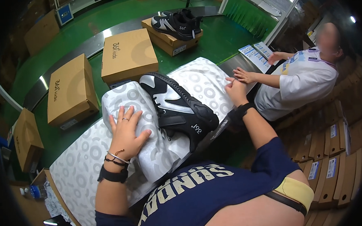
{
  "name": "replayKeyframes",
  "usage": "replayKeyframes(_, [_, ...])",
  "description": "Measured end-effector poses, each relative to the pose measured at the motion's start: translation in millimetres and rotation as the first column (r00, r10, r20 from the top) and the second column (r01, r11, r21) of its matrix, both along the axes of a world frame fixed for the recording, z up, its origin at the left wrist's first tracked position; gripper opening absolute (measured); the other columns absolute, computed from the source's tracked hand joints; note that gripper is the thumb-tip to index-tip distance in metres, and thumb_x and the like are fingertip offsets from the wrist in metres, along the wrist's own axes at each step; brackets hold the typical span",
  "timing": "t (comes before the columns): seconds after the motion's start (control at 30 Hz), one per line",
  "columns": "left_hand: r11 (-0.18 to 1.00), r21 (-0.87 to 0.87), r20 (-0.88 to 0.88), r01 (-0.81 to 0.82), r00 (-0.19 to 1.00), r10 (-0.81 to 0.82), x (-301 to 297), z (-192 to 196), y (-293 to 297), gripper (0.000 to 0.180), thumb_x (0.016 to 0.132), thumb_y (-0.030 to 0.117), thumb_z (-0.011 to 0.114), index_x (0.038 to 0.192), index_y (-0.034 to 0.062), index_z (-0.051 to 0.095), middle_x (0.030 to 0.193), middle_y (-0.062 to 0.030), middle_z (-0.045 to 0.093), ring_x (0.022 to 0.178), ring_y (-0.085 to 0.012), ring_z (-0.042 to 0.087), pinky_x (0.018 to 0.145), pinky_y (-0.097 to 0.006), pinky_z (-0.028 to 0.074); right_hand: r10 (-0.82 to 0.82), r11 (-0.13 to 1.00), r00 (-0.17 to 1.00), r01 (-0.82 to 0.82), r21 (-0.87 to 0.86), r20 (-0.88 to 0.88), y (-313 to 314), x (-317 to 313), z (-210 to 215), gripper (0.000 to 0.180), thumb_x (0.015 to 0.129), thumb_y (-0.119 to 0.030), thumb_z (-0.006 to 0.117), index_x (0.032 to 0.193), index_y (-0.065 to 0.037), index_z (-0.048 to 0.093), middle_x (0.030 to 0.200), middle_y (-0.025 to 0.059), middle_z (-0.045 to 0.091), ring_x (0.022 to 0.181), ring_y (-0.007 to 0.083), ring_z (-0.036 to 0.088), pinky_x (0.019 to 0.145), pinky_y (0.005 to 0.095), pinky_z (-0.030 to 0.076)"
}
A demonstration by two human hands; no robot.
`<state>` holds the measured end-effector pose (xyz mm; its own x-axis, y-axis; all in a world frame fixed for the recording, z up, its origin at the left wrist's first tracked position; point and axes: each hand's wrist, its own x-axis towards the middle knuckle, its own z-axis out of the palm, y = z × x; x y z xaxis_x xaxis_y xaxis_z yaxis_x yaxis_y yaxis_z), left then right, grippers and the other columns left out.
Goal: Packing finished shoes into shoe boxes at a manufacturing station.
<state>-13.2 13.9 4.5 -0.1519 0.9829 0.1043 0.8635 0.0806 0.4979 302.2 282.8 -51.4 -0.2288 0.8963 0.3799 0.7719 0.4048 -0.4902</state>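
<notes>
A black and silver sneaker (178,109) lies on its side on a stack of white tissue paper (87,159) printed with grey rings. Beside it, on the left, stands a bulky bundle (125,95) covered by the same paper; what it wraps is hidden. My left hand (126,130) rests on this bundle with its fingers spread. At the stack's right end is my right hand (237,93), its fingers curled by the paper's edge; whether they pinch a sheet I cannot make out. Close beyond it is a co-worker's hand (244,75).
Brown shoe boxes (129,54) stand on the green conveyor (210,42) beyond the paper. Another pair of black sneakers (176,25) sits on a box at the back. The co-worker (298,82) stands at the right, near label sheets (253,56). More boxes (331,174) line the lower right.
</notes>
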Motion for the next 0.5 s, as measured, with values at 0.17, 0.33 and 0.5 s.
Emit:
replayKeyframes(0.17, [0.983,-0.173,0.111,0.063,0.993,-0.045,-4.4,31.0,8.5,0.083,0.076,0.042,0.058,0.137,0.0064,0.015,0.130,-0.0274,0.035,0.126,-0.0358,0.026,0.103,-0.052,0.010,0.571,0.451,0.654,-0.755,0.475,0.496,-115.7,-72.4,123.1,0.025,0.070,-0.005,0.058,0.095,-0.006,0.057,0.063,0.0045,0.049,0.064,0.0221,0.057,0.066,0.0314,0.050])
replayKeyframes(0.33, [0.978,-0.156,0.977,-0.135,0.125,0.173,-1.1,53.7,31.6,0.101,0.076,0.054,0.057,0.138,0.0053,-0.006,0.134,-0.0228,0.025,0.115,-0.0310,0.038,0.094,-0.042,0.031,0.992,-0.071,-0.029,-0.939,0.337,0.127,-140.1,-82.9,163.5,0.026,0.073,-0.011,0.062,0.097,-0.004,0.058,0.074,0.0045,0.058,0.067,0.0170,0.058,0.082,0.0324,0.048])
replayKeyframes(0.5, [0.932,-0.239,0.890,-0.272,0.323,0.322,0.5,63.3,48.5,0.100,0.073,0.028,0.068,0.137,0.0029,-0.004,0.102,-0.0154,0.054,0.074,-0.0183,0.058,0.062,-0.029,0.047,0.777,0.566,0.398,-0.781,0.265,-0.487,-31.3,-155.4,166.0,0.028,0.071,-0.006,0.065,0.098,0.000,0.059,0.082,0.0113,0.062,0.075,0.0206,0.061,0.067,0.0249,0.048])
